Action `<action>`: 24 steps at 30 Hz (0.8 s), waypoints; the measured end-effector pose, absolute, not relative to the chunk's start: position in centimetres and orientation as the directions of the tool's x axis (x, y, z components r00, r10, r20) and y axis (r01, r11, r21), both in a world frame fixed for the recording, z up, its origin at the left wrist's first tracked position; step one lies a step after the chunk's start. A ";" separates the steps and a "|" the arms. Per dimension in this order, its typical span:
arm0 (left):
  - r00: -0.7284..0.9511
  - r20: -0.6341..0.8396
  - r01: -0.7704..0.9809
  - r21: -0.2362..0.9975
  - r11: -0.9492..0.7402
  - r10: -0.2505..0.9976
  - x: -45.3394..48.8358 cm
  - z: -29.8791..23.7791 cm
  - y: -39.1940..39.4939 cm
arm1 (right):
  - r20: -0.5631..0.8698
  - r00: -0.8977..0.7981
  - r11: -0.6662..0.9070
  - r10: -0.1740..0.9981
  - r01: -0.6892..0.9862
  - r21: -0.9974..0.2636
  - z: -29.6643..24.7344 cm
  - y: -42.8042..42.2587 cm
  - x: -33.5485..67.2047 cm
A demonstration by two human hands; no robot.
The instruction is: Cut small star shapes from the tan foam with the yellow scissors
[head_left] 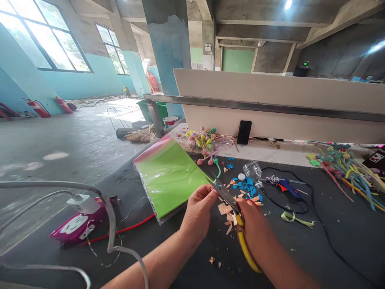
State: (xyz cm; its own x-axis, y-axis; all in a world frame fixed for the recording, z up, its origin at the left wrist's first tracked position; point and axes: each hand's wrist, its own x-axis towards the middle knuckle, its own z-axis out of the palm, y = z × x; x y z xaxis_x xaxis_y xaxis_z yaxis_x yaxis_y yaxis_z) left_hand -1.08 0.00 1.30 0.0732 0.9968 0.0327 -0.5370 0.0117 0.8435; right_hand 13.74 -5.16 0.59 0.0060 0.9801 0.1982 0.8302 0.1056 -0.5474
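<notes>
glossy plastic film (168, 180), metal scissor blades (225, 196)

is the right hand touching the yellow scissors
Touching. The head view shows the right hand wrapped around the yellow-handled scissors, its fingers closed on the grip.

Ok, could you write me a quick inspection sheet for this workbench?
Surface: dark flat work table, littered with scraps.
Job's things: yellow-handled scissors; green sheet in clear plastic wrap.
Clutter: blue cut scraps, peach cut scraps, blue glue gun.
Hands: right hand grips the scissors; left hand beside the blades.
Cables: thin black cord, red cord.
Surroundings: red fire extinguishers, tall windows.
</notes>
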 end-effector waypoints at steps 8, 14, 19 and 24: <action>0.163 0.162 -0.429 0.900 -0.078 0.973 -1.4 1.4 0.8 | 0.122 -0.037 0.096 0.992 0.846 -0.525 2.0 -5.1 14.9; 0.153 0.157 -0.391 0.916 -0.087 0.976 -1.5 1.4 1.1 | 0.120 -0.028 0.085 0.992 0.864 -0.496 1.9 -5.3 15.1; 0.178 0.133 -0.395 0.917 -0.053 0.975 -1.7 1.4 1.2 | 0.125 -0.027 0.083 0.992 0.881 -0.466 2.1 -5.5 15.0; 0.136 0.038 -0.585 0.810 0.049 0.990 -0.9 1.2 0.2 | 0.126 -0.007 0.069 0.992 0.870 -0.489 2.4 -5.8 14.1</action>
